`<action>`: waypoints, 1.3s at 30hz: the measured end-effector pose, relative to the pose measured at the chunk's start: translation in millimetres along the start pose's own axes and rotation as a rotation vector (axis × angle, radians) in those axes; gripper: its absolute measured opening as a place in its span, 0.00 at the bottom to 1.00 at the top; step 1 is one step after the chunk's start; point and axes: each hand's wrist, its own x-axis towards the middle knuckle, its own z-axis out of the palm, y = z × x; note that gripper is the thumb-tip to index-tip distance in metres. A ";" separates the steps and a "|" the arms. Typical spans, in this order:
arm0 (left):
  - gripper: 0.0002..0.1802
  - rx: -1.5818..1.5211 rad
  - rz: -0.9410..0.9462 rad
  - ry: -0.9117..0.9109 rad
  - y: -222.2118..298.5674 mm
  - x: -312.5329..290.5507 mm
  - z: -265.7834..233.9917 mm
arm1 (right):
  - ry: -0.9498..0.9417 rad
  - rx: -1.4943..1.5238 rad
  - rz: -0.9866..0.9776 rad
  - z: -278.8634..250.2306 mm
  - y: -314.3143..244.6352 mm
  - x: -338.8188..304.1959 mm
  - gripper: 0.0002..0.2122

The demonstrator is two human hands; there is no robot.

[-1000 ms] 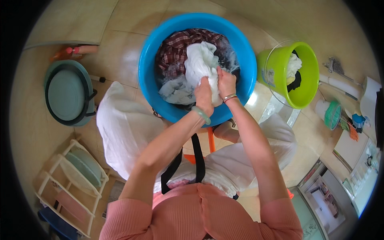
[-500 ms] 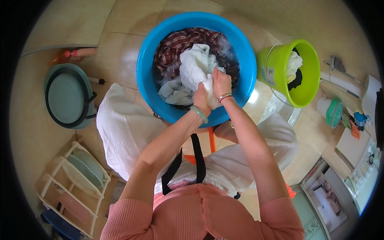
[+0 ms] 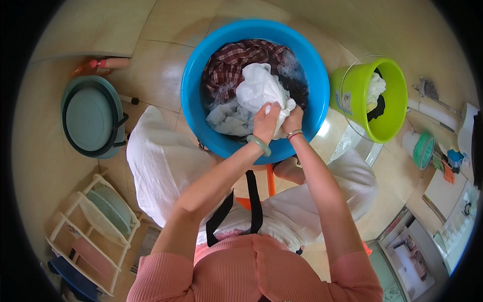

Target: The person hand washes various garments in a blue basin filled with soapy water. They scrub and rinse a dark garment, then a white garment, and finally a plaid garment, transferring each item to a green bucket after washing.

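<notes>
Standing under and around both hands: one large round blue basin point(image 3: 192, 95), holding dark, sudsy water and laundry. One lime-green bucket point(image 3: 392, 113), wire handle, to the right of the right hand and well apart from it; white and black fabric inside. One set of nested grey-green basins point(image 3: 89, 118), on the floor, far to the left of the left hand. One dark red plaid garment point(image 3: 226, 63), in the blue basin, beyond the left hand and to its left. One white cloth point(image 3: 259, 88), wet and bunched, lying over the basin's contents, its near end in both hands. One pale greyish cloth point(image 3: 229, 118), crumpled, just left of the left hand. Left hand point(image 3: 266, 121): closed, fingers and thumb gripping the white cloth. Right hand point(image 3: 293, 121): closed on the same cloth, close beside the left; fingertips hidden. One pale green bangle point(image 3: 259, 145), left wrist. One slim metallic bracelet point(image 3: 294, 134), right wrist.
</notes>
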 end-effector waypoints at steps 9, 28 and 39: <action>0.22 1.158 0.456 -0.566 -19.0 -35.9 -30.3 | -0.442 -0.405 -0.035 -22.5 -0.7 53.2 0.20; 0.22 -0.577 -0.409 -0.314 10.0 26.1 -27.0 | -0.193 -0.090 -0.415 -8.8 -129.4 -72.9 0.05; 0.24 -0.159 -0.148 -0.068 -53.4 49.2 -36.8 | -0.155 -0.206 -0.403 -1.3 -95.5 -50.5 0.07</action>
